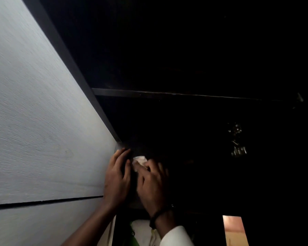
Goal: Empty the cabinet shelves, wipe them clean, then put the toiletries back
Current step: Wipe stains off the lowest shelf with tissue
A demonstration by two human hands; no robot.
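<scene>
Resting with fingers straight on the cabinet edge [103,110], the left hand [116,176] is steadying while the right hand [153,183] is pinching a white cloth [140,161], seemingly soft and light, best bunched under fingertips, against the dark shelf [185,167].

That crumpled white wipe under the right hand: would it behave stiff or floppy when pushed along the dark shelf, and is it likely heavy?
The white wipe looks bunched and wrinkled, so probably floppy, folding rather than sliding as one piece. It sits small beneath the right hand fingers, so likely very light. The left hand rests beside it at the cabinet edge; the dim light hides whether it is paper or cloth.
</scene>
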